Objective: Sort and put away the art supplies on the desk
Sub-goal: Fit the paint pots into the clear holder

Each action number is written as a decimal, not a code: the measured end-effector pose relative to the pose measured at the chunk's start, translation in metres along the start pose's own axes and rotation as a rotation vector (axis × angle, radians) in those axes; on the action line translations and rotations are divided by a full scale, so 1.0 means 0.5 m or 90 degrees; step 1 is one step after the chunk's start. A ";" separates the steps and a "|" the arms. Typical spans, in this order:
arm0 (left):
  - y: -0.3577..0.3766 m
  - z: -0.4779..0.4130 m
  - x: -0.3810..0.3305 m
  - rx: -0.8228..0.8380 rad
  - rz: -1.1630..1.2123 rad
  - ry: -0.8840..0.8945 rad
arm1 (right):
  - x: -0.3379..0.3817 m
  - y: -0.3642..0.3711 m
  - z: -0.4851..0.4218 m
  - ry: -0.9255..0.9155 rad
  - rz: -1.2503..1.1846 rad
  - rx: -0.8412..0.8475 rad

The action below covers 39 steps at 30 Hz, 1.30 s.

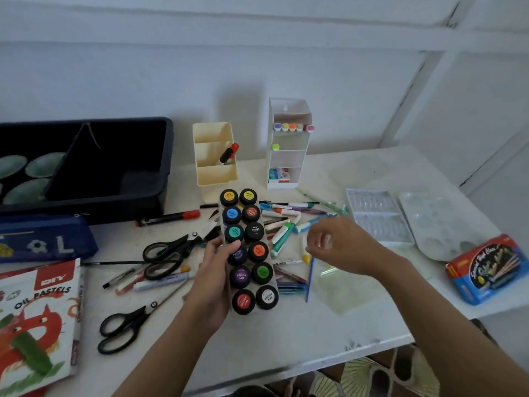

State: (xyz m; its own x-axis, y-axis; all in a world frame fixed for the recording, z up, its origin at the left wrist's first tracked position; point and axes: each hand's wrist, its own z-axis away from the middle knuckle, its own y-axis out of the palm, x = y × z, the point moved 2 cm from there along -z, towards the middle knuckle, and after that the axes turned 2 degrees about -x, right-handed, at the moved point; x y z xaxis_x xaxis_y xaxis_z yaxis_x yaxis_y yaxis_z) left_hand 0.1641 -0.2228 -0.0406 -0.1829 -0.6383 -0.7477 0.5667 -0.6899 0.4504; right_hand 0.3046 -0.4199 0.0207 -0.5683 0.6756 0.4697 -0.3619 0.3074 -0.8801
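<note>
My left hand (213,277) grips a long tray of poster paint jars (249,250) from its left side, lifted above the desk, with the thumb on a jar lid. The jars stand in two rows with coloured labels. My right hand (336,243) hovers just right of the tray over a pile of markers (286,224), fingers loosely curled and holding nothing I can make out; it is blurred. Two pairs of black scissors (169,255) (123,329) lie to the left.
A dark bin (169,156) stands back left, a cream pen holder (214,156) and a white marker stand (287,144) at the back. A blue pencil case (45,239) and oil pastels box (37,319) lie left; clear trays (378,216), a palette (440,224), a crayon pack (486,269) right.
</note>
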 end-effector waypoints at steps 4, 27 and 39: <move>0.021 -0.013 0.019 -0.029 0.006 0.007 | -0.071 -0.019 0.021 0.010 0.076 0.149; 0.063 0.023 0.055 -0.145 -0.013 0.006 | -0.128 0.018 0.056 -0.191 0.150 0.267; 0.066 0.038 0.059 -0.162 -0.002 0.039 | -0.055 -0.033 -0.013 -0.239 -0.122 -0.062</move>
State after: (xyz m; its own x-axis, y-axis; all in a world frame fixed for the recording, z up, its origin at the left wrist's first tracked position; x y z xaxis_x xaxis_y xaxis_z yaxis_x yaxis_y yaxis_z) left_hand 0.1622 -0.2708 -0.0388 -0.1401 -0.6089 -0.7808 0.7517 -0.5786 0.3164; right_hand 0.3309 -0.4391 0.0220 -0.7338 0.3146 0.6022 -0.4256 0.4780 -0.7684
